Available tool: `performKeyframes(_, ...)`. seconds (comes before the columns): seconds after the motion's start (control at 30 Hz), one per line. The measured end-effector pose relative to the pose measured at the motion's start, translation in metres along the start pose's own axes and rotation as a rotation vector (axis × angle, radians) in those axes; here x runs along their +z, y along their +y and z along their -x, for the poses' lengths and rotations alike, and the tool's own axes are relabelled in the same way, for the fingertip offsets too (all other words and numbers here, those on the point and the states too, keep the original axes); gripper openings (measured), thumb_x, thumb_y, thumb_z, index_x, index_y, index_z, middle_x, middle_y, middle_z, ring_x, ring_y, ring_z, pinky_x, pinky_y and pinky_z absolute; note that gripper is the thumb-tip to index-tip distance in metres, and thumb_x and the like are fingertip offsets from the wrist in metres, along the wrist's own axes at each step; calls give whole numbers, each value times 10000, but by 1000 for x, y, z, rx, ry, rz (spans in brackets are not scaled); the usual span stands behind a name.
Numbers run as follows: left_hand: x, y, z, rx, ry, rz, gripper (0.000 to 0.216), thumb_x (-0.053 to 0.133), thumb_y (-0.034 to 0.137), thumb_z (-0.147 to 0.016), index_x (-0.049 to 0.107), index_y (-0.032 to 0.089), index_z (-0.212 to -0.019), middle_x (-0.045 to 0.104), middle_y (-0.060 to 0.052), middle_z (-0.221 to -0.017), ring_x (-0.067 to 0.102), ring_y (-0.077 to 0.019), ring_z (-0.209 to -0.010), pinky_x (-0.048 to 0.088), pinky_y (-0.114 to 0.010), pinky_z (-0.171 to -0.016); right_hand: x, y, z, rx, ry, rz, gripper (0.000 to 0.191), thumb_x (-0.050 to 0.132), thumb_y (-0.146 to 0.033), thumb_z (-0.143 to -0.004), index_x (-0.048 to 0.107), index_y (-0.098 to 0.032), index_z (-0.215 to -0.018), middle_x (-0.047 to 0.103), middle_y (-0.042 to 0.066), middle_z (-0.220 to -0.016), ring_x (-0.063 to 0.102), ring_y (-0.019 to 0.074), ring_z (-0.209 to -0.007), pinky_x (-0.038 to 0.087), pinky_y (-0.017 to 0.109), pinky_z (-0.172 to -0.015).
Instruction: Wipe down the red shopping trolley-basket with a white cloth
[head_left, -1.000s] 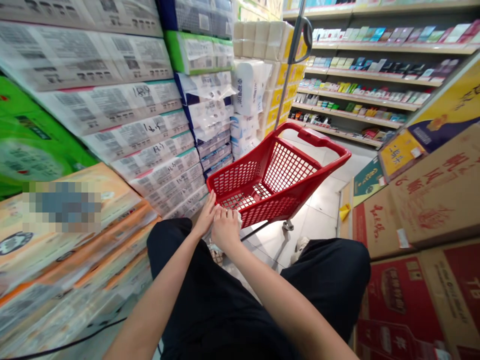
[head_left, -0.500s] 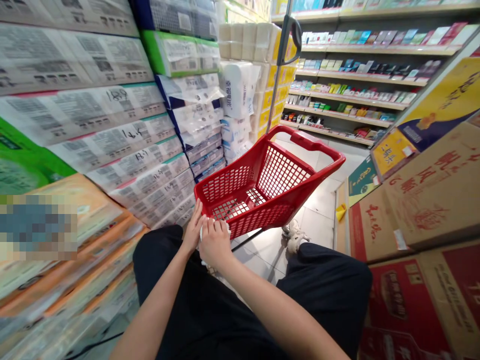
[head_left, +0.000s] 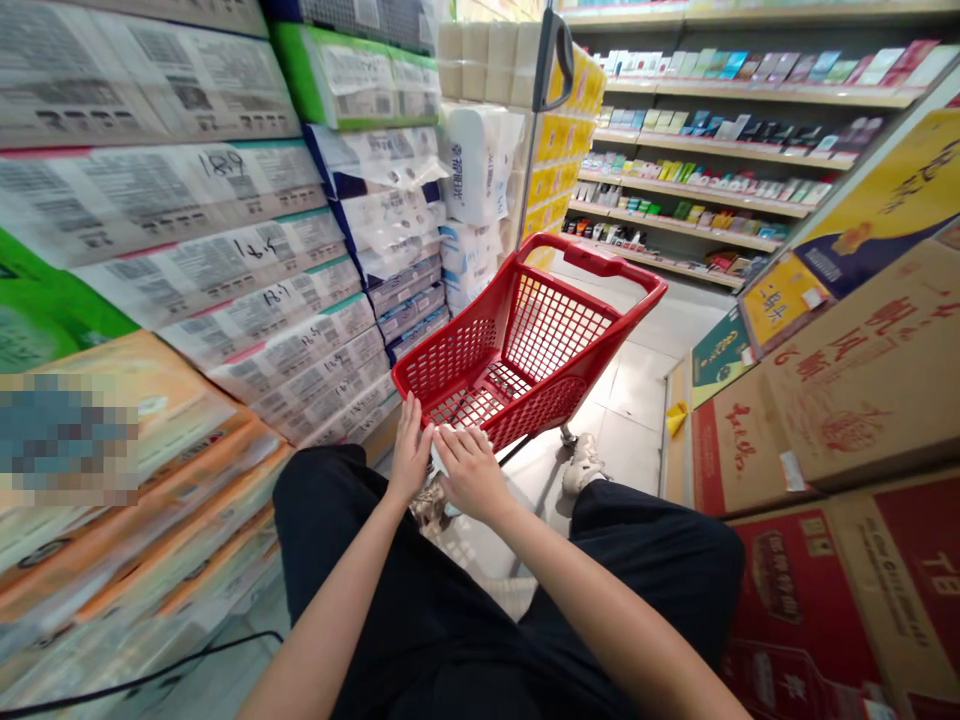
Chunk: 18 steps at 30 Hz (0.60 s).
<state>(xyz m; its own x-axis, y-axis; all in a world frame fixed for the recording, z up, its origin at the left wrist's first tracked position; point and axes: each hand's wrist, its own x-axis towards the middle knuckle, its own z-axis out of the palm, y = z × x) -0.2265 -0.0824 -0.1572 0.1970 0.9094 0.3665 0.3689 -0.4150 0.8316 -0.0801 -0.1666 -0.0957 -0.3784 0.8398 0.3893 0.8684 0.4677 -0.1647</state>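
A red plastic shopping basket [head_left: 525, 350] on wheels stands on the tiled floor in front of me, with its tall pull handle [head_left: 551, 50] raised at the far side. My left hand [head_left: 411, 452] and my right hand [head_left: 471, 468] are close together at the basket's near rim. Between them is a small white item [head_left: 448, 440], which both hands hold with bent fingers. What the item is I cannot make out. The basket's mesh bottom shows nothing inside. My legs in black trousers are below, and a light shoe [head_left: 579, 468] shows by the basket.
Stacks of wrapped tissue and paper packs [head_left: 225, 260] fill the left side up high. Brown and red cartons [head_left: 832, 400] are piled at the right. Shelves of small goods [head_left: 712, 180] run along the back. A black cable [head_left: 150, 675] lies on the floor at lower left.
My hands stayed at the near rim while the fingers shifted on the white item. The basket and view drifted slightly left, and my right foot moved nearer the basket.
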Motion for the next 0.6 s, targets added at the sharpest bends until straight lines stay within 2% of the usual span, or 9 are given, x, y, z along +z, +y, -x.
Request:
performKeyframes(0.2, -9, -2, -7, -33, 15, 4, 598, 464, 478, -949, 289, 331, -1502, 175, 25, -1619, 124, -194, -1495, 106, -395, -1231, 10, -11, -13, 99, 18, -15, 655, 549, -270, -831, 390, -71, -1434, 494, 180, -1404, 417, 281, -1220, 238, 478, -1125)
performKeyframes(0.33, -3, 4, -8, -51, 35, -1, 605, 468, 478, -946, 289, 323, -1502, 173, 18, -1621, 105, -196, -1499, 111, -386, -1231, 13, -8, -17, 134, 22, -21, 624, 514, -268, -851, 394, -80, -1433, 508, 156, -1388, 427, 270, -1196, 216, 466, -1135)
performKeyframes(0.5, 11, 13, -18, -167, 152, 23, 802, 531, 437, -911, 85, 242, -1549, -40, -30, -1637, -34, -230, -1502, 22, -409, -1231, 17, -2, -5, 132, 62, -47, 595, 520, -277, -848, 434, -82, -1404, 518, 123, -1395, 424, 269, -1178, 212, 459, -1136)
performKeyframes(0.6, 11, 13, -26, -202, 211, 21, 883, 553, 309, -871, 0, 197, -1551, -121, -33, -1628, -121, -248, -1489, -41, -416, -1226, 18, -5, 4, 115, 69, -70, 584, 520, -295, -854, 442, -97, -1398, 515, 120, -1403, 423, 263, -1184, 214, 460, -1137)
